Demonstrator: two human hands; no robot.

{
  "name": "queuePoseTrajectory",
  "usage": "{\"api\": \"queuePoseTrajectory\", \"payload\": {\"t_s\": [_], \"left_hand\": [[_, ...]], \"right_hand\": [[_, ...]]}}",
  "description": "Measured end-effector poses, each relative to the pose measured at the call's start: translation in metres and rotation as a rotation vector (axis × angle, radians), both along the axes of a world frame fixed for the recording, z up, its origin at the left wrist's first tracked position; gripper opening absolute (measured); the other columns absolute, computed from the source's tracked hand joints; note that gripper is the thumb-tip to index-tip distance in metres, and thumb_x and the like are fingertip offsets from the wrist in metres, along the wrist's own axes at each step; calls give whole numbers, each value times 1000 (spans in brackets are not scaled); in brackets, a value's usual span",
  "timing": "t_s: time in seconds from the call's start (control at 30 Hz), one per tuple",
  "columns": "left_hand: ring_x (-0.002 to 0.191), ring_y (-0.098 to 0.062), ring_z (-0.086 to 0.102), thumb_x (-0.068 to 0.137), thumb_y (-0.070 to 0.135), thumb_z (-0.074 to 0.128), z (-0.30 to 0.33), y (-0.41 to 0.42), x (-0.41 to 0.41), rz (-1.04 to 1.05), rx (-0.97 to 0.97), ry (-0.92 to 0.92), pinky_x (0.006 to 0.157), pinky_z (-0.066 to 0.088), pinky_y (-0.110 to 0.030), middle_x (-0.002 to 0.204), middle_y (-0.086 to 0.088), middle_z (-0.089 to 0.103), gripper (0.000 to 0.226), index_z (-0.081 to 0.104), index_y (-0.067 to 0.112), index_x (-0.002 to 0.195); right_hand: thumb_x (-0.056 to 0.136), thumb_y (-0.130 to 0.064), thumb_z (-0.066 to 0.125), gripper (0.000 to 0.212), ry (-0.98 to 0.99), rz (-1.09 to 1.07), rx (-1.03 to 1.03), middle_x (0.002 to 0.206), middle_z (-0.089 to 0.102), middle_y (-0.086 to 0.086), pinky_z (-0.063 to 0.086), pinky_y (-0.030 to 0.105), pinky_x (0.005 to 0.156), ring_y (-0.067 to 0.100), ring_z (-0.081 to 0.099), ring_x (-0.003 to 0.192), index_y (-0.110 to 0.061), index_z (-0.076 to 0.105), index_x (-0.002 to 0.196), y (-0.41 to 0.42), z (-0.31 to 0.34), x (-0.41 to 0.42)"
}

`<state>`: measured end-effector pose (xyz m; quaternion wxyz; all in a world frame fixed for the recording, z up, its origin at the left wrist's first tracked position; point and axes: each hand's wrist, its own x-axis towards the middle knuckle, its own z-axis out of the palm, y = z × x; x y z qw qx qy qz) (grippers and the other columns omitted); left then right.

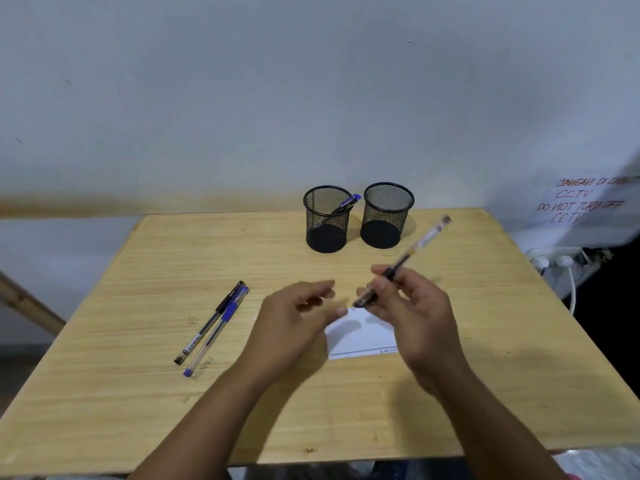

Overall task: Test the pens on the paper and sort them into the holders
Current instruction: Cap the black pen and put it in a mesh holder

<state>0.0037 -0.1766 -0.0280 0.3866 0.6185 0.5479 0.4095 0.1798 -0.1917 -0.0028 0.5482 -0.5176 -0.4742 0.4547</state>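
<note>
black pen (412, 252) in right hand (412, 317)

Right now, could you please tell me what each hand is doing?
Left hand: open, fingers loosely curled, holding nothing.
Right hand: gripping a black pen above the paper.

Past my surface's (138, 393) far right corner, a handwritten CCTV notice (581, 202) hangs on the wall above a power strip (561, 259) with white plugs.

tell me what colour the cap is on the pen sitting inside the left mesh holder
Blue, on the pen leaning in the left black mesh holder; seen in the head view.
</note>
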Motion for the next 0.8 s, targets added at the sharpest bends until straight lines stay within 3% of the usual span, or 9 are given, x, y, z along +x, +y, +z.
{"api": "queuePoseTrajectory", "payload": {"t_s": [0.07, 0.17, 0.23, 0.33, 0.43, 0.53, 0.6, 0.67, 0.8], "left_hand": [[97, -1, 62, 77, 31, 81, -7, 35, -6, 87, -9, 57, 85, 48, -18, 109, 16, 69, 52, 65, 25, 126], [119, -12, 53, 77, 38, 79, -20, 86, -9, 197, -23, 136, 99, 44, -30, 136, 4, 56, 75, 48, 18, 142], [134, -18, 42, 76, 44, 78, -27, 113, -4, 233, -50, 170, 109, 37, -37, 149, -2, 44, 89, 36, 13, 148], [141, -19, 33, 74, 50, 78, -36, 137, 4, 256, -73, 184, 111, 31, -34, 154, -5, 37, 99, 29, 11, 151], [133, -18, 46, 70, 59, 74, -46, 143, 8, 333, -46, 213, 101, 40, -33, 142, 0, 53, 90, 42, 19, 144], [102, -9, 63, 71, 54, 73, -45, 139, 11, 363, 23, 206, 73, 46, -22, 109, 13, 71, 57, 63, 31, 122], [75, 5, 58, 72, 48, 74, -39, 135, 14, 365, 49, 198, 60, 40, -14, 85, 20, 70, 41, 67, 36, 111], [65, 8, 52, 72, 46, 73, -35, 131, 15, 379, 52, 181, 56, 37, -12, 73, 23, 63, 37, 68, 37, 108], [66, 6, 55, 72, 45, 72, -35, 130, 14, 379, 62, 174, 55, 37, -16, 70, 25, 61, 36, 67, 39, 107]], "right_hand": [[99, -12, 54, 22, -21, 12, 4, 85, 66, 10, 59, 27, 72, 16, 72, 77, -28, 65, 109, 20, 8, 7], [97, -13, 56, 27, -221, 6, 52, 70, 58, -13, 56, 30, 65, 12, 59, 61, -37, 68, 101, 48, 21, 23], [93, -16, 63, 21, -376, -56, 85, 64, 59, -15, 52, 26, 62, 11, 58, 58, -34, 70, 99, 65, 29, 31], [89, -21, 67, 8, -606, -127, 152, 70, 65, -13, 46, 19, 64, -1, 59, 60, -26, 70, 95, 91, 40, 35], [92, -21, 62, 9, -844, -94, 207, 74, 64, -11, 38, 9, 61, 3, 56, 68, -20, 71, 94, 115, 51, 28], [95, -21, 57, 16, -1042, -39, 216, 90, 69, 3, 45, 27, 69, 21, 60, 82, -16, 72, 97, 136, 59, 12], [96, -21, 55, 20, -1134, 8, 229, 92, 70, 9, 47, 33, 70, 26, 61, 85, -14, 73, 99, 147, 61, 2], [95, -20, 56, 21, -1206, 54, 232, 93, 70, 10, 51, 37, 73, 28, 62, 87, -12, 74, 101, 155, 62, -7], [92, -28, 64, 30, -1226, 79, 216, 108, 70, 16, 52, 42, 86, 31, 62, 103, -11, 70, 115, 161, 60, -18]]}}
